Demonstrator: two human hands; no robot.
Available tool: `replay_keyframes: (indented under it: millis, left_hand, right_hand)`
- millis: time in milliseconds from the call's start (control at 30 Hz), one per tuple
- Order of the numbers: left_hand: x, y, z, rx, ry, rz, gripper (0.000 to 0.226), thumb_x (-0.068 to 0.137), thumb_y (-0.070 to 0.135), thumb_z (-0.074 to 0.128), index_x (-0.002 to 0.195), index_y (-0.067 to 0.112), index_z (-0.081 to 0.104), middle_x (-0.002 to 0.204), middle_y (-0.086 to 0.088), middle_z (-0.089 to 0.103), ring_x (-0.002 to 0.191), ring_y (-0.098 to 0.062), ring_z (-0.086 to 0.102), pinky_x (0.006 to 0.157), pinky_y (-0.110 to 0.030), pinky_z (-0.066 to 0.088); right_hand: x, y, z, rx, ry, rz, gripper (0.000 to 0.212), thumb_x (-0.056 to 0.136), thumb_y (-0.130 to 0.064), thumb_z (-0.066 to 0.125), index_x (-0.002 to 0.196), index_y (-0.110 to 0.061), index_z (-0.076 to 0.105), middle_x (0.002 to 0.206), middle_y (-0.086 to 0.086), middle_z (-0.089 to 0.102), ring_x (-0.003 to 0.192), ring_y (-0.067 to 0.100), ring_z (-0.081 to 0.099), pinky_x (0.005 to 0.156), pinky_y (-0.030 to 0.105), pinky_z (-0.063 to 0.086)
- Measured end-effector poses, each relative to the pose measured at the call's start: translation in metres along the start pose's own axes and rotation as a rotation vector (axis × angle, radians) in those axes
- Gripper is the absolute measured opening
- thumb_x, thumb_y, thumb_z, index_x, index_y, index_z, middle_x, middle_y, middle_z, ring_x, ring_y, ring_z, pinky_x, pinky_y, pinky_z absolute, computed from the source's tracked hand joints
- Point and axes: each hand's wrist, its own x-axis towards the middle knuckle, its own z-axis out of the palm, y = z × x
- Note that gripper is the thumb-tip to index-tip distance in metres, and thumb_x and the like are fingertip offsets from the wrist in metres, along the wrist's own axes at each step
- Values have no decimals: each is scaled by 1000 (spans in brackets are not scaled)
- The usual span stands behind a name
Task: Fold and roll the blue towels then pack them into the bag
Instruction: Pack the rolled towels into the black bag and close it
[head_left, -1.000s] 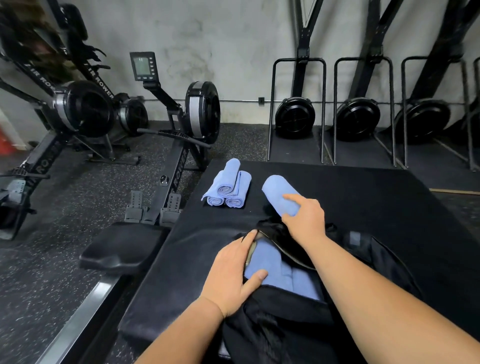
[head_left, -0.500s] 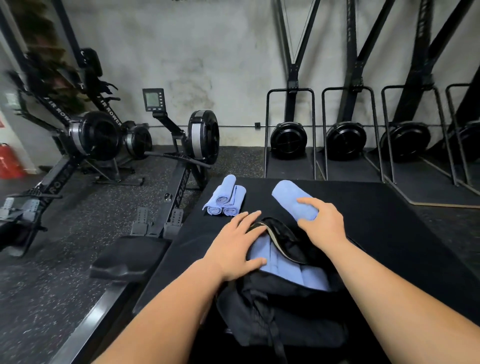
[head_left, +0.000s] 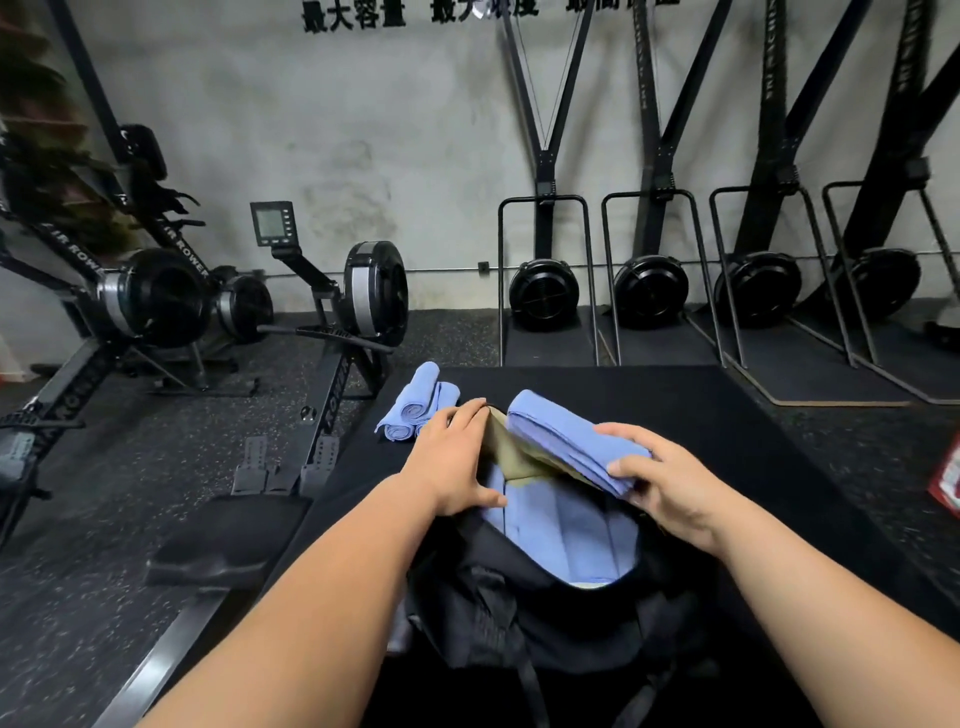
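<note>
A black bag (head_left: 519, 613) lies open on the black mat (head_left: 727, 415) in front of me, its tan lining showing. Several rolled blue towels (head_left: 566, 535) lie side by side inside it. My right hand (head_left: 665, 483) grips one rolled blue towel (head_left: 561, 436) by its near end, held over the bag's far rim. My left hand (head_left: 457, 462) holds the bag's left edge, thumb inside the mouth, keeping it spread. Three more rolled blue towels (head_left: 415, 410) lie stacked on the mat's far left corner.
Rowing machines (head_left: 358, 291) stand on the speckled floor to the left, one rail and seat (head_left: 228, 540) close beside the mat. Upright ski machines (head_left: 543, 296) line the wall behind. A red object (head_left: 948, 483) shows at the right edge.
My right hand has lifted the rolled towel off the mat and brought it over the bag's opening. My left hand has pulled the bag's edge wider, showing the tan lining.
</note>
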Motion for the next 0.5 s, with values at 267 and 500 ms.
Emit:
replay_keyframes:
  millis: [267, 500]
  left_hand:
    - [-9, 5, 0, 3, -7, -10, 135, 69, 62, 88, 168, 17, 7, 176, 9, 0, 154, -28, 13, 128, -39, 19]
    - [-31, -1, 20, 81, -170, -90, 136, 67, 85, 73, 168, 22, 8, 174, -13, -18, 161, -36, -12, 131, -49, 3]
  right_hand:
    - [-8, 12, 8, -616, 7, 50, 44, 79, -11, 81, 110, -42, 79, 114, -12, 71, 94, 11, 68, 84, 29, 59]
    - [5, 35, 47, -1456, 246, -290, 46, 80, -16, 72, 120, -40, 69, 112, 2, 47, 103, 29, 51, 78, 36, 46]
